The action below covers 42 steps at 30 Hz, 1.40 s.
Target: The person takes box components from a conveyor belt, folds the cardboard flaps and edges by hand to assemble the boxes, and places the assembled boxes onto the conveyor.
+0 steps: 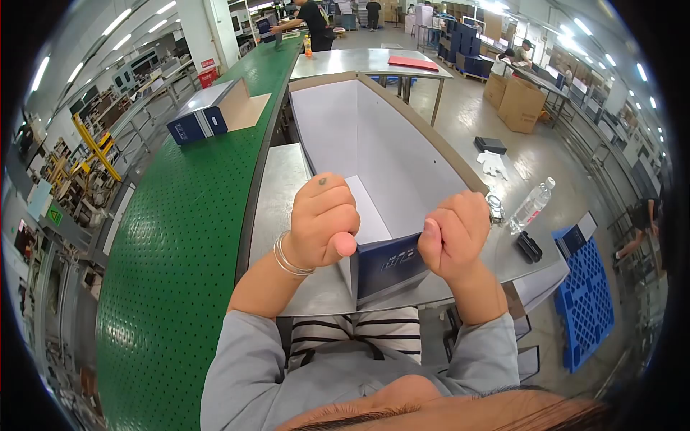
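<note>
A large box (392, 269), navy outside and pale inside, stands open-topped in front of me with its long walls running away. My left hand (323, 223) is closed in a fist at the near left corner, fingers curled over the wall's edge. On the opposite side my right hand (456, 233) is closed too, gripping the upper edge of the right wall near the front. White lettering shows on the navy end panel between both hands. The fingertips are hidden from view.
A green perforated conveyor (172, 237) runs along the left, carrying another navy box (205, 115). Right on the metal table (496, 255) are a water bottle (532, 206), a black stapler-like object (529, 246) and white gloves (491, 164). A blue pallet (589, 305) lies on the floor.
</note>
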{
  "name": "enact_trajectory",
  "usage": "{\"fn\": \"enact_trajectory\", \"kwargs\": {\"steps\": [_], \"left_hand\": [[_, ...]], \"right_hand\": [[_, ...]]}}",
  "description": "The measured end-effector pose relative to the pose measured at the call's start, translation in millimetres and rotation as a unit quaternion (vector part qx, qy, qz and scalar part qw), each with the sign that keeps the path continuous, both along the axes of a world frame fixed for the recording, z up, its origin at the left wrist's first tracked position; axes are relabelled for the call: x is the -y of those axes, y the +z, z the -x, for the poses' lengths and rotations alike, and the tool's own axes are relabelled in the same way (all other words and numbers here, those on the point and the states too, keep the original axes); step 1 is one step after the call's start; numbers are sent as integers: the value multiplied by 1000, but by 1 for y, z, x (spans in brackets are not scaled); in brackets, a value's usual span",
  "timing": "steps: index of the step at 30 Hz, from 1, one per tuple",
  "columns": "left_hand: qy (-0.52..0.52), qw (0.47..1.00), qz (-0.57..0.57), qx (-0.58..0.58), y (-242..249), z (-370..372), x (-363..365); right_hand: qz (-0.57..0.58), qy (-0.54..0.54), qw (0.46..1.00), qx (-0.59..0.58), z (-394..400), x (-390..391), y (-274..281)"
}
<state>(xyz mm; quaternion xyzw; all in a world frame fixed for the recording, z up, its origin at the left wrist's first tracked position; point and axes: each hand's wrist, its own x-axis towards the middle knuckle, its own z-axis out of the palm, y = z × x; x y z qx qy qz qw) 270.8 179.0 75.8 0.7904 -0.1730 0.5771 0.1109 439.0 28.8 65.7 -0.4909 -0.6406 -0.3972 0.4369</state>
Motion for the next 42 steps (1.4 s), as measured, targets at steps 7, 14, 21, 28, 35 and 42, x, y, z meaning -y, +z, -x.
{"fn": "enact_trajectory", "kwargs": {"steps": [7, 14, 21, 28, 35, 42], "left_hand": [[18, 995, 99, -27, -21, 31, 5], [-301, 933, 190, -50, -18, 52, -48], [138, 941, 248, -184, 8, 116, -183], [311, 945, 91, 38, 28, 119, -37], [449, 890, -36, -62, -23, 48, 10], [422, 903, -80, -18, -17, 44, -3]], "right_hand": [[-31, 12, 999, 40, 38, -27, -5], [-142, 83, 983, 81, 32, 33, -23], [-50, 40, 998, 3, 2, 11, -21], [-92, -67, 993, 44, -4, -7, -23], [-64, -109, 991, 51, -5, 5, 0], [73, -175, 982, 14, -13, 23, 15]]}}
